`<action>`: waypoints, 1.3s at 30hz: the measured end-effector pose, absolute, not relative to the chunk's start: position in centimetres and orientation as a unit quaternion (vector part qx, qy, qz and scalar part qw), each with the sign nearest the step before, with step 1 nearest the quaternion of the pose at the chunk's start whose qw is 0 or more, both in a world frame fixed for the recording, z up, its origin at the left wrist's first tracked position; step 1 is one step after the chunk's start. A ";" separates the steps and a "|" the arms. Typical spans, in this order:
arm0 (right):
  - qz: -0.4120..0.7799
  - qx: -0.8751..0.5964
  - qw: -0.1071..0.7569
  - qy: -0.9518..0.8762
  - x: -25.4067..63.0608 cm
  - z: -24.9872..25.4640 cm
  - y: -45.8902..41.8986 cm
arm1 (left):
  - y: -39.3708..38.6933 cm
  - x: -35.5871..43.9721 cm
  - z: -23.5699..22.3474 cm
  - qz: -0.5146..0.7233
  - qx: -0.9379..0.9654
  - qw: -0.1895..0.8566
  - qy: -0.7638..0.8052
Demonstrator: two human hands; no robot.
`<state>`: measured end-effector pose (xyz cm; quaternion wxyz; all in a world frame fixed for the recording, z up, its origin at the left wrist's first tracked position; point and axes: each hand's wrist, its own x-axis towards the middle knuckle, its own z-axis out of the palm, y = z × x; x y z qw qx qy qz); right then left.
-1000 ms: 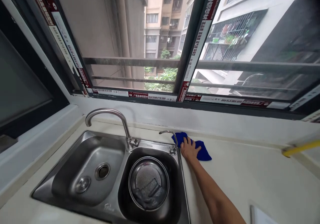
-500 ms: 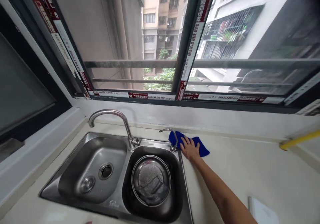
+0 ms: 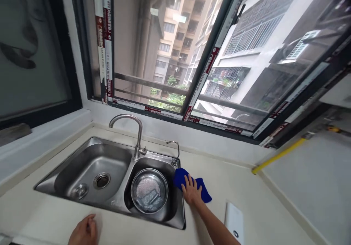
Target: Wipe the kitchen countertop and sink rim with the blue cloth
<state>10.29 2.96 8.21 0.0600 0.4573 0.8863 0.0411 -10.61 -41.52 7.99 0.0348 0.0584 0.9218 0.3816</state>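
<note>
A: How many hands can you count, and what is each doing?

B: Two. The right hand (image 3: 191,191) lies flat with fingers spread on a blue cloth (image 3: 204,194), pressing it onto the cream countertop (image 3: 255,201). The left hand (image 3: 83,231) rests near the counter's front edge, fingers loosely curled, holding nothing that I can make out; it is cut off by the bottom of the view.

A: Where exactly is the cloth?

B: On the countertop, touching the right rim of the steel sink (image 3: 109,201), just in front of the small tap.

A: Count the sink parts.

B: Two basins, left and right. Two taps: one tall gooseneck faucet (image 3: 131,128) at the divider and one small tap (image 3: 174,152) at the back right corner. One round mesh strainer bowl (image 3: 149,191) sits in the right basin, with something dark in it, possibly a scrubber. One drain (image 3: 101,180) shows in the left basin, and one loose plug (image 3: 78,191) beside it.

A: Any writing?

B: Red-and-white protective tape (image 3: 105,40) runs along the window frame, printed with characters too small to read. A mark on the sink's front rim is also unreadable.

A: What else is around?

B: One white flat device (image 3: 234,221) lies near the counter's front edge, right of the forearm. One yellow pipe (image 3: 276,156) runs along the right wall.
</note>
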 end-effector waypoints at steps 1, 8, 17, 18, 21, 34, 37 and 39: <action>0.048 0.453 0.064 0.888 10.8 8.1 1.9 | -41.4 -10.4 8.1 0.377 0.064 0.021 0.924; 0.108 0.412 0.079 0.901 14.8 7.5 -4.9 | -41.5 -9.8 7.5 0.386 0.112 -0.035 0.915; 0.046 0.406 -0.036 0.912 19.5 5.3 -13.1 | -41.5 -9.6 6.9 0.368 0.144 -0.057 0.917; 0.038 0.396 -0.066 0.915 20.1 4.4 -13.9 | -41.5 -9.6 6.9 0.365 0.146 -0.057 0.918; 0.032 0.347 -0.168 0.922 21.4 1.8 -16.4 | -41.5 -9.6 7.1 0.357 0.153 -0.057 0.920; -0.096 0.141 -0.222 0.960 12.5 4.9 -24.4 | -41.7 -9.8 7.1 0.375 0.160 -0.045 0.912; -0.133 0.097 -0.249 0.955 11.2 4.9 -23.1 | -41.7 -9.8 7.1 0.378 0.148 -0.041 0.913; -0.189 0.114 -0.265 0.939 10.1 4.9 -21.7 | -41.8 -9.7 7.4 0.371 0.137 -0.041 0.918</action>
